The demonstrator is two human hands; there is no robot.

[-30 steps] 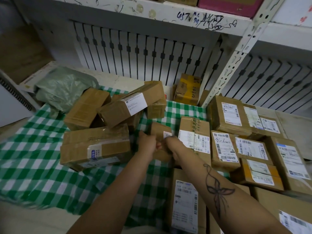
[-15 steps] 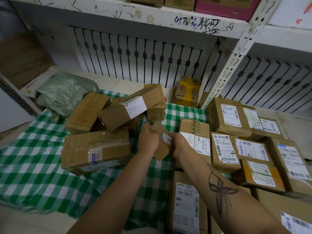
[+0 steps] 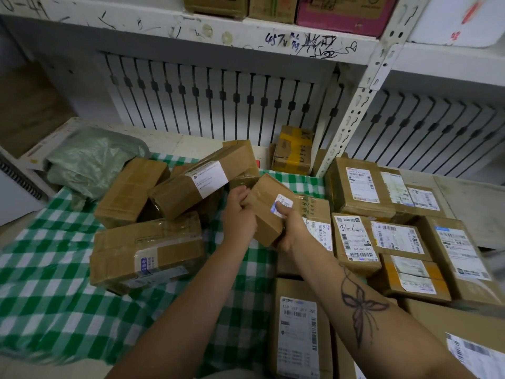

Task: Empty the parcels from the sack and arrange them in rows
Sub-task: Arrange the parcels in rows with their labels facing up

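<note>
My left hand (image 3: 239, 216) and right hand (image 3: 290, 232) have fingers curled round a small brown cardboard parcel (image 3: 263, 214), held above the green-and-white checked cloth (image 3: 54, 283). The crumpled green woven sack (image 3: 90, 160) looks emptied. Labelled brown boxes (image 3: 355, 242) sit in rows on the right, and a jumbled heap of brown boxes (image 3: 147, 250) is not yet sorted.

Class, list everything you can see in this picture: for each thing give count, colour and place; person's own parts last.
held parcel: one, brown with white label, between both hands
loose parcels: at least four, brown, heaped on cloth at left
rowed parcels: about ten, brown with white labels, rows at right
sack: one, grey-green, back left beside the heap
yellow-taped box: one, brown and yellow, back centre
checked cloth: one, green and white, under the heap
shelf boxes: three, two brown and one pink, top shelf
left hand: one, grips held parcel's left end
right hand: one, holds its right side, thumb on label
</note>
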